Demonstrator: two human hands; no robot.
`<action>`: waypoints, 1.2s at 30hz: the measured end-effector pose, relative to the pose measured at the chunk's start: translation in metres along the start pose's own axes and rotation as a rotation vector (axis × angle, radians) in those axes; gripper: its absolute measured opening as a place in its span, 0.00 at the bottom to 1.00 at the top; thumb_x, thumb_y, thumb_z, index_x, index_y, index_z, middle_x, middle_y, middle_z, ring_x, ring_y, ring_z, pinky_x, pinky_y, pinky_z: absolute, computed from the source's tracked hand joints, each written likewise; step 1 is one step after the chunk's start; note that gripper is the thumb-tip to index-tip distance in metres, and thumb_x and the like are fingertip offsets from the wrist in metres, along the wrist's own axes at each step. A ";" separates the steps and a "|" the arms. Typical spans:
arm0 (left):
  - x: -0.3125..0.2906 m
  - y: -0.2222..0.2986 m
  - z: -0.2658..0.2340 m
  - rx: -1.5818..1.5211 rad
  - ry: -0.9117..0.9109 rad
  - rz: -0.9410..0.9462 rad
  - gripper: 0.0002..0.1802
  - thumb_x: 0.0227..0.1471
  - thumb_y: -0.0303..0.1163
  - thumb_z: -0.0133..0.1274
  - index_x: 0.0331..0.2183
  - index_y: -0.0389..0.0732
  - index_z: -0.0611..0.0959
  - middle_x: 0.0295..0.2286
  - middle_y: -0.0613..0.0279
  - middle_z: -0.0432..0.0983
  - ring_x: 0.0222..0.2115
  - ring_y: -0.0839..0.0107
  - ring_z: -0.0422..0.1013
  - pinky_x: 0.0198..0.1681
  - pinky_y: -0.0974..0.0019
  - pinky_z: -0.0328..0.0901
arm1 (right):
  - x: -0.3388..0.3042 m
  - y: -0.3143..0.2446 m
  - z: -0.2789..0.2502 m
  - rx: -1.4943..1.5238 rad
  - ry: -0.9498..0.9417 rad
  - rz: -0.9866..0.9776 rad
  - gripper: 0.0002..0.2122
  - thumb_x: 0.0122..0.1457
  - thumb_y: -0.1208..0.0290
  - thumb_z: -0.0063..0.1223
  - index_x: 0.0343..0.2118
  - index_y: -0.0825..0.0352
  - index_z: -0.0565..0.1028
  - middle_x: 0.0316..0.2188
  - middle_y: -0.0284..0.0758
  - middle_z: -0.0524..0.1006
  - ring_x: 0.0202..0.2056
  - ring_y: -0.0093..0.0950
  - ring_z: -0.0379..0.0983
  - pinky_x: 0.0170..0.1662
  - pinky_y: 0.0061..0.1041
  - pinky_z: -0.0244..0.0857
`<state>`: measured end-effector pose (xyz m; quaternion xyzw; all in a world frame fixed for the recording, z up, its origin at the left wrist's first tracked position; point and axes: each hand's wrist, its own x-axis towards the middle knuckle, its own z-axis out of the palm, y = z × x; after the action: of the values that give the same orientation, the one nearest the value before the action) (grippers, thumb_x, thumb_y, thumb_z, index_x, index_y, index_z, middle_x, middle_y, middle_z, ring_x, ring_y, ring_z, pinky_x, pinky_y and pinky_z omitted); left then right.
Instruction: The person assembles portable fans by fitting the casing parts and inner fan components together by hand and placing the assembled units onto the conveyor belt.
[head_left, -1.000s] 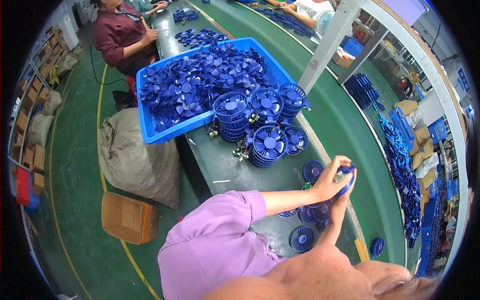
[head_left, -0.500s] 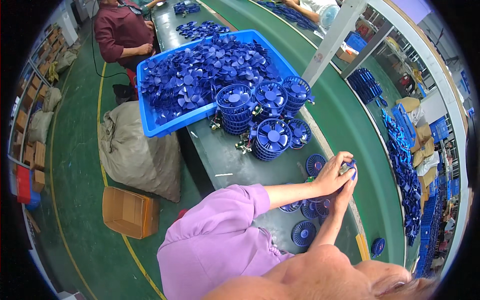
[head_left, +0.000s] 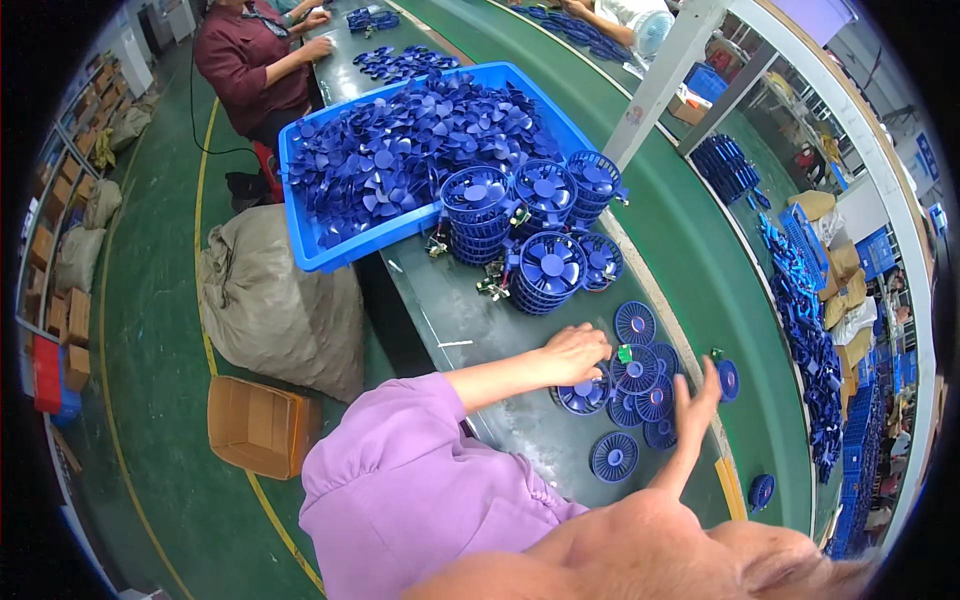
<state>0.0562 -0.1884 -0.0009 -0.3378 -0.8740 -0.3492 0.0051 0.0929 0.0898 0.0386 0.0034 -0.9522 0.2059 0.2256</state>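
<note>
My left hand (head_left: 578, 352) reaches over the bench with its fingers bent down on the far rim of a blue round fan housing (head_left: 583, 397); its fingertips are partly hidden. Fingers spread, my right hand (head_left: 697, 408) is empty at the bench's right edge. Just beyond its fingertips a blue round fan piece (head_left: 728, 381) with a small green part sits on the belt. Between my hands lie several overlapping blue slotted grille discs (head_left: 654, 398), with a small green circuit board (head_left: 625, 354) on one of them. A separate slotted disc (head_left: 614, 457) lies nearer me.
Stacked blue fan housings (head_left: 548, 270) stand ahead, beside a blue tray (head_left: 345, 252) heaped with fan blades. The green conveyor belt (head_left: 745, 430) runs along the right, carrying another blue piece (head_left: 761, 491). A white post (head_left: 650, 100) rises beyond. Co-workers sit at the far end.
My hands have parted. The right one has let go of the blue fan piece, which now rests on the belt; the left has moved left to a housing on the bench.
</note>
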 end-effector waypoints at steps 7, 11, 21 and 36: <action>0.004 0.001 -0.008 -0.023 -0.004 -0.063 0.09 0.49 0.37 0.53 0.31 0.43 0.77 0.25 0.53 0.77 0.30 0.51 0.74 0.33 0.49 0.67 | -0.017 -0.020 0.025 -0.018 -0.223 -0.059 0.24 0.50 0.65 0.61 0.51 0.65 0.71 0.55 0.48 0.66 0.58 0.45 0.59 0.61 0.39 0.53; -0.004 -0.003 -0.030 -0.214 0.160 -0.155 0.10 0.55 0.38 0.49 0.34 0.42 0.75 0.27 0.51 0.78 0.31 0.50 0.74 0.34 0.51 0.67 | -0.017 -0.019 0.023 0.127 -0.221 0.018 0.25 0.49 0.63 0.62 0.50 0.65 0.72 0.56 0.48 0.64 0.58 0.45 0.59 0.61 0.40 0.52; 0.027 0.002 0.004 -2.148 0.184 -0.399 0.17 0.57 0.45 0.51 0.42 0.43 0.79 0.39 0.61 0.78 0.39 0.69 0.74 0.43 0.59 0.70 | -0.015 -0.035 0.030 -0.107 -0.187 0.009 0.16 0.50 0.59 0.61 0.39 0.63 0.79 0.52 0.44 0.70 0.56 0.43 0.61 0.58 0.45 0.53; 0.052 0.003 0.029 -2.434 -0.049 -0.071 0.22 0.60 0.46 0.42 0.53 0.48 0.72 0.52 0.58 0.69 0.54 0.58 0.64 0.55 0.41 0.59 | -0.020 -0.053 0.065 -0.108 -0.135 0.078 0.37 0.40 0.61 0.69 0.55 0.65 0.65 0.55 0.41 0.66 0.58 0.40 0.59 0.59 0.56 0.47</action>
<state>0.0243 -0.1386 -0.0079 -0.1043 0.0157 -0.9341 -0.3412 0.0880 0.0140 -0.0020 -0.0322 -0.9744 0.1620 0.1525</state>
